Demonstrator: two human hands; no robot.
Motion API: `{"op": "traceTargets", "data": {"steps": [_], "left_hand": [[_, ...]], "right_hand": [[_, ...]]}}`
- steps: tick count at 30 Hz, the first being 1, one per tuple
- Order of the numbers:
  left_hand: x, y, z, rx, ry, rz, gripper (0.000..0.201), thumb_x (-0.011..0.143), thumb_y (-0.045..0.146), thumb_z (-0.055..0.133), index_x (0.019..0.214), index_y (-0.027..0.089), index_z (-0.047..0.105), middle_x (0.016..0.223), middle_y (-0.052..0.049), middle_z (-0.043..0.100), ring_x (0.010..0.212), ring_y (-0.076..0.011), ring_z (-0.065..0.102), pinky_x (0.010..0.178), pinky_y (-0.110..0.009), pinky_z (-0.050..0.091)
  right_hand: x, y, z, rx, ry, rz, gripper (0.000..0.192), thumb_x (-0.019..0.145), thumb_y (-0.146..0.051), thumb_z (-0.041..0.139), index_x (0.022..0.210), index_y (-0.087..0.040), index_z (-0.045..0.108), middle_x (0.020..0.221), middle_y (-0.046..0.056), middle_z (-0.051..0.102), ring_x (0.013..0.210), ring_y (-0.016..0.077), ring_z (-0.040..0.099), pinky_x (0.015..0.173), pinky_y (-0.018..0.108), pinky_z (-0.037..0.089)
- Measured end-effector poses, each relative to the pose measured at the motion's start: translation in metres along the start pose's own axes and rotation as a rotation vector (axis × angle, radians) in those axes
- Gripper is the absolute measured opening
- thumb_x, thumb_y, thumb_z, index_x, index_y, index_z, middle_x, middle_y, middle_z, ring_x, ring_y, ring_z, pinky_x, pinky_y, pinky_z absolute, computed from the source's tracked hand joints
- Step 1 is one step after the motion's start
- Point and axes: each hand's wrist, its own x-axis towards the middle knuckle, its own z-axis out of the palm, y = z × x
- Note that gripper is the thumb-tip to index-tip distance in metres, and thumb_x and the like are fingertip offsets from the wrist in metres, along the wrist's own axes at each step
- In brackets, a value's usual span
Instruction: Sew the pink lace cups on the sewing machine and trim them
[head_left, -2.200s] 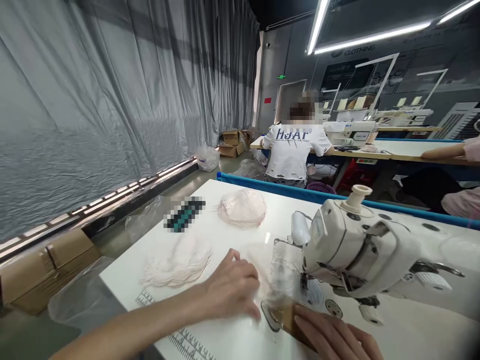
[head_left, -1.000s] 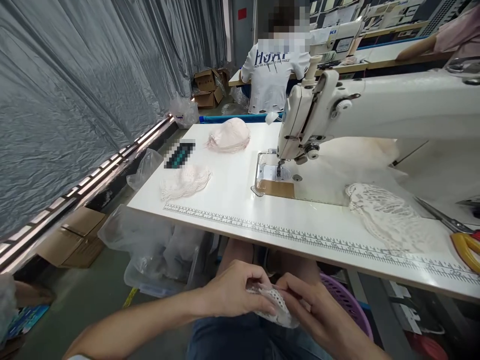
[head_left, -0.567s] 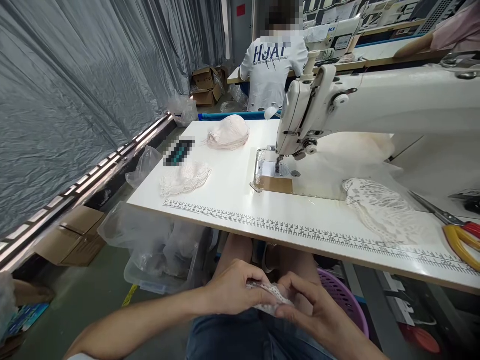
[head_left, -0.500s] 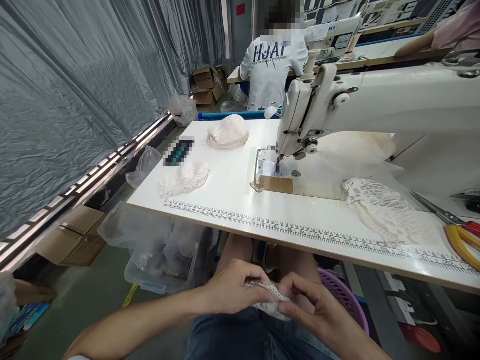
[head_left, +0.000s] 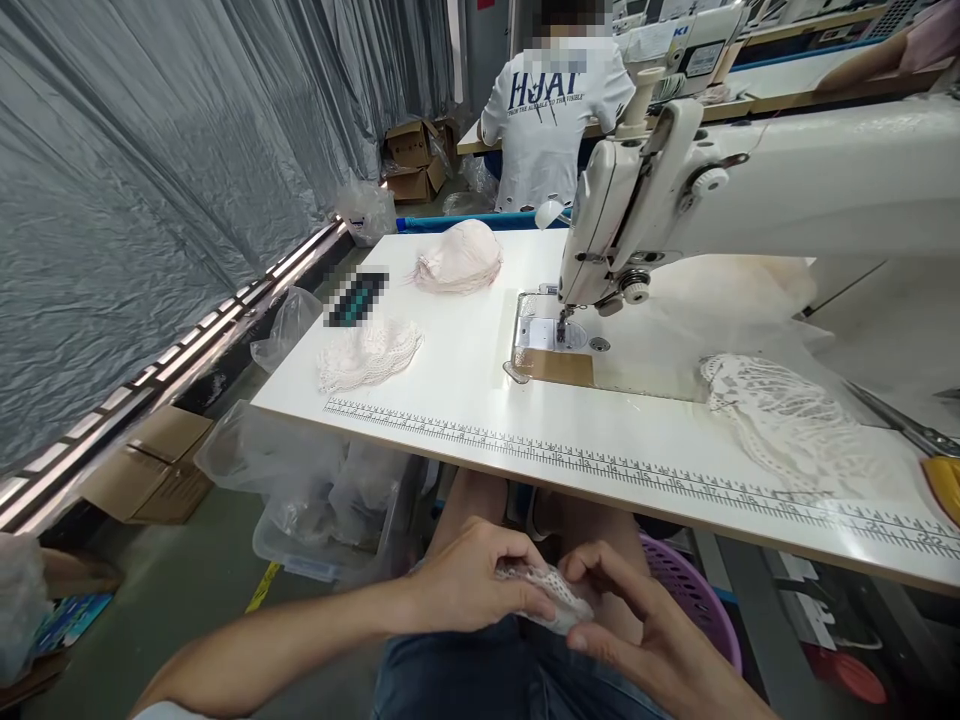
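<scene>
Over my lap, below the table edge, my left hand (head_left: 469,583) and my right hand (head_left: 637,625) both pinch a small white lace piece (head_left: 551,596). The lace is bunched between my fingertips and partly hidden by them. Above stands a white sewing machine (head_left: 675,190) on the white table (head_left: 465,380), its needle over the metal plate (head_left: 544,335). A stack of white lace pieces (head_left: 367,352) lies at the table's left. A pink pile (head_left: 461,258) sits further back. More lace (head_left: 795,425) lies to the right of the needle.
A purple basket (head_left: 694,600) sits under the table by my right knee. Clear plastic bags and a bin (head_left: 315,500) stand at my left. Cardboard boxes (head_left: 146,465) line the grey curtain. Yellow-handled scissors (head_left: 941,470) lie at the far right. Another person (head_left: 559,100) sits ahead, back turned.
My hands left the tabletop by the needle and dropped to my lap with a lace piece. In the last half second my fingers shifted slightly on the lace.
</scene>
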Motion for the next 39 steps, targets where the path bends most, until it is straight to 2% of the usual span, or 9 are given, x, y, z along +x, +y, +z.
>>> {"op": "traceTargets", "data": {"steps": [4, 9, 13, 18, 23, 27, 31, 35, 39], "left_hand": [[0.001, 0.0, 0.0, 0.017, -0.014, 0.015, 0.019, 0.069, 0.029, 0.071, 0.08, 0.014, 0.071, 0.062, 0.003, 0.058, 0.059, -0.0087, 0.049, 0.054, -0.017, 0.032], [0.003, 0.001, 0.0, 0.058, -0.01, -0.001, 0.02, 0.069, 0.031, 0.071, 0.081, 0.015, 0.071, 0.063, 0.003, 0.059, 0.059, -0.0087, 0.049, 0.054, -0.017, 0.032], [0.006, 0.002, 0.0, 0.083, -0.004, -0.018, 0.019, 0.07, 0.032, 0.071, 0.079, 0.016, 0.071, 0.059, 0.004, 0.056, 0.057, -0.0079, 0.047, 0.053, -0.017, 0.03], [0.009, 0.002, -0.001, 0.069, -0.027, -0.028, 0.018, 0.065, 0.028, 0.074, 0.076, 0.015, 0.069, 0.055, 0.007, 0.049, 0.052, -0.0059, 0.04, 0.051, -0.016, 0.027], [0.011, 0.004, -0.003, 0.054, -0.038, -0.041, 0.019, 0.065, 0.029, 0.074, 0.077, 0.014, 0.069, 0.055, 0.006, 0.047, 0.053, -0.0061, 0.039, 0.05, -0.017, 0.026], [0.011, 0.003, -0.003, 0.053, -0.038, -0.022, 0.019, 0.067, 0.029, 0.073, 0.076, 0.013, 0.068, 0.058, 0.006, 0.048, 0.055, -0.0063, 0.039, 0.05, -0.017, 0.026], [0.01, -0.003, -0.006, -0.025, -0.06, -0.027, 0.019, 0.074, 0.031, 0.064, 0.076, 0.013, 0.066, 0.06, 0.004, 0.05, 0.057, -0.0071, 0.041, 0.05, -0.017, 0.028], [0.008, -0.012, -0.011, -0.121, -0.088, -0.048, 0.02, 0.077, 0.031, 0.06, 0.081, 0.012, 0.066, 0.066, 0.002, 0.054, 0.062, -0.0086, 0.045, 0.054, -0.017, 0.032], [0.006, -0.018, -0.016, -0.241, -0.124, -0.121, 0.027, 0.078, 0.035, 0.06, 0.089, 0.011, 0.066, 0.071, -0.001, 0.057, 0.065, -0.0104, 0.047, 0.057, -0.019, 0.035]], "right_hand": [[0.005, -0.003, 0.003, 0.141, -0.064, 0.002, 0.022, 0.083, -0.041, 0.058, 0.077, -0.022, 0.049, 0.082, -0.001, 0.055, 0.078, 0.0159, 0.053, 0.069, 0.024, 0.042], [0.011, -0.003, 0.005, 0.212, -0.078, 0.032, 0.023, 0.085, -0.043, 0.054, 0.078, -0.022, 0.049, 0.078, -0.001, 0.053, 0.075, 0.0152, 0.053, 0.067, 0.024, 0.043], [0.012, 0.0, 0.006, 0.202, -0.022, 0.046, 0.027, 0.085, -0.043, 0.054, 0.071, -0.021, 0.046, 0.073, -0.002, 0.051, 0.069, 0.0131, 0.05, 0.062, 0.022, 0.042], [0.01, 0.002, 0.004, 0.124, 0.055, 0.055, 0.023, 0.088, -0.043, 0.049, 0.078, -0.022, 0.052, 0.068, -0.003, 0.047, 0.061, 0.0118, 0.046, 0.053, 0.02, 0.038], [0.012, 0.0, 0.003, 0.045, 0.095, -0.047, 0.021, 0.091, -0.038, 0.046, 0.079, -0.023, 0.052, 0.076, 0.0, 0.054, 0.071, 0.0145, 0.053, 0.063, 0.023, 0.042], [0.016, 0.003, 0.005, 0.035, 0.104, -0.047, 0.021, 0.092, -0.038, 0.043, 0.08, -0.023, 0.05, 0.079, 0.001, 0.056, 0.075, 0.0153, 0.055, 0.067, 0.024, 0.043], [0.016, 0.008, 0.006, 0.238, 0.057, 0.016, 0.022, 0.089, -0.045, 0.046, 0.096, -0.024, 0.049, 0.088, 0.003, 0.058, 0.078, 0.0163, 0.057, 0.064, 0.025, 0.046], [0.013, 0.011, 0.007, 0.39, -0.031, 0.139, 0.056, 0.074, -0.044, 0.069, 0.119, -0.026, 0.041, 0.085, 0.0, 0.059, 0.08, 0.0172, 0.058, 0.072, 0.028, 0.047], [0.014, 0.007, 0.005, 0.358, -0.013, 0.202, 0.043, 0.074, -0.038, 0.069, 0.111, -0.024, 0.05, 0.076, -0.003, 0.059, 0.074, 0.0154, 0.055, 0.072, 0.028, 0.044]]}}
